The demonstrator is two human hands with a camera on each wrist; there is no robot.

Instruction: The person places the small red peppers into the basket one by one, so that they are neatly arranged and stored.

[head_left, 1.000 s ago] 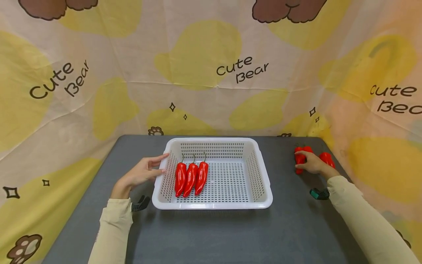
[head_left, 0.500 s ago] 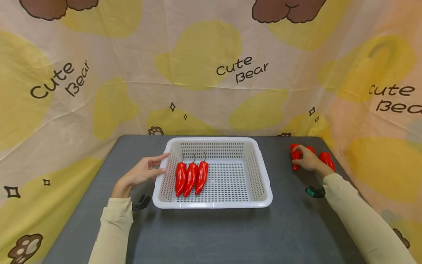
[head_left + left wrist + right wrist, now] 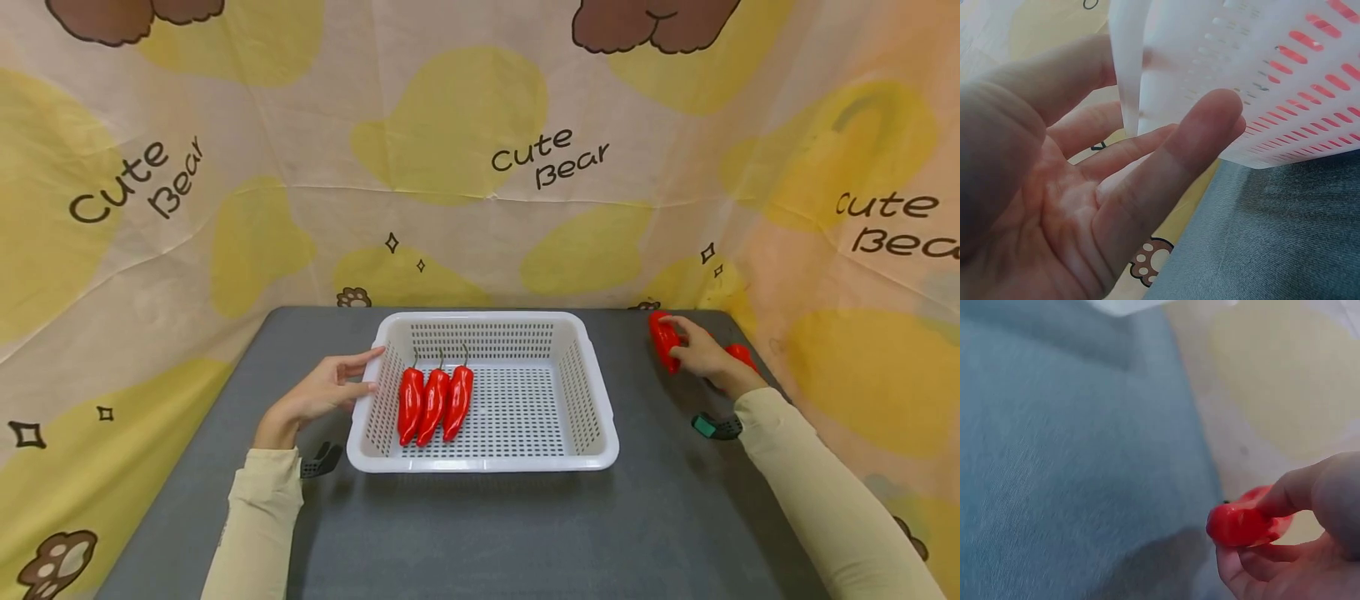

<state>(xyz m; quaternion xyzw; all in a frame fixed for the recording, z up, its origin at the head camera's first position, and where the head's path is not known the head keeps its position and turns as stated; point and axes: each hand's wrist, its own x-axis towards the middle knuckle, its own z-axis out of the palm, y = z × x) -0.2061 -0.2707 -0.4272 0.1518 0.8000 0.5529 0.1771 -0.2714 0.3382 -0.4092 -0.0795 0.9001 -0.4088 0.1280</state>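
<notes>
Three glossy red chili peppers (image 3: pixel 435 407) with thin green stems lie side by side in the left part of a white perforated plastic basket (image 3: pixel 483 465). At the basket's left rim is my left hand (image 3: pixel 324 392), its fingers extended and touching the rim and outer side. Between thumb and fingers my right hand (image 3: pixel 703 353) pinches another red pepper (image 3: pixel 663 340), which appears raised off the table in the right wrist view. Part of that pepper is hidden behind the fingers. Beyond the right hand lies a further red pepper (image 3: pixel 741 354), partly covered by the wrist.
The basket stands in the middle of a dark grey table (image 3: pixel 480 533). A patterned cloth (image 3: pixel 465 167) hangs behind the table and along both sides. Each wrist wears a dark strap (image 3: pixel 716 426).
My right hand has taken a pepper from the group at the right and moved it left and towards the back. My left hand and the basket stay put.
</notes>
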